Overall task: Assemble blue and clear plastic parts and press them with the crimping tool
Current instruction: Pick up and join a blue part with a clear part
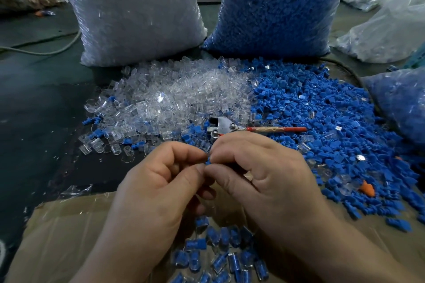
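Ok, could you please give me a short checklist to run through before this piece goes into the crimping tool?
1. Blue part pinched between the fingertips of the left hand and right hand: ok.
2. Clear piece seated on it: cannot tell, the fingers hide it.
3. Crimping tool lying just beyond the hands on the loose parts, unheld: ok.
4. A hand free to take the tool: not ok, both are busy.
5. Pile of clear parts and pile of blue parts stocked: ok.
6. Cardboard box with finished pieces below the hands: ok.
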Action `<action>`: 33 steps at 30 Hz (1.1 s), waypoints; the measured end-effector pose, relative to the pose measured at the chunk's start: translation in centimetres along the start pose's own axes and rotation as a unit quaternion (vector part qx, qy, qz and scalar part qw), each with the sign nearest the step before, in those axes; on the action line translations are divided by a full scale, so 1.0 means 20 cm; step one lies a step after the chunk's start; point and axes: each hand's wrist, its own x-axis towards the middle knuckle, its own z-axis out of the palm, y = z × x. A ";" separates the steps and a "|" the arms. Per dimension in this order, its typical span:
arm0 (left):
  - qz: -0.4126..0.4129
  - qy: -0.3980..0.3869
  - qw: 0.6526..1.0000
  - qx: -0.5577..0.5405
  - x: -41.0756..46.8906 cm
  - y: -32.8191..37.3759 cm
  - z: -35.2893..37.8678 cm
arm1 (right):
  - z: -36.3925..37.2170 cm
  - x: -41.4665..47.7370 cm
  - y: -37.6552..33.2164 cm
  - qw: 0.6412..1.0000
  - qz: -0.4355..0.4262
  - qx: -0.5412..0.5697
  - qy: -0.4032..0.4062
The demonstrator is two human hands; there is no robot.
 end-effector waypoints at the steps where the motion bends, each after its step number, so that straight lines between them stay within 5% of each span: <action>1: -0.007 -0.001 1.000 -0.017 0.00 0.00 0.00 | 0.00 0.00 0.00 1.000 -0.001 -0.012 -0.014; 8: -0.024 -0.004 0.999 -0.048 0.01 0.00 0.00 | -0.04 -0.01 0.01 0.990 -0.028 -0.118 -0.078; 13: -0.018 0.034 0.999 -0.012 0.02 -0.02 -0.01 | -0.13 0.04 0.12 0.921 0.147 -0.332 -0.144; 17: -0.010 0.030 0.999 -0.001 0.02 -0.02 -0.03 | -0.15 0.05 0.18 0.886 0.172 -0.385 -0.195; 29: -0.004 0.045 0.999 -0.004 0.05 -0.03 -0.05 | -0.17 0.11 0.17 0.890 0.175 -0.372 -0.198; 33: 0.002 0.054 0.998 -0.016 0.04 -0.01 -0.04 | -0.23 0.10 0.10 0.931 0.152 -0.305 -0.128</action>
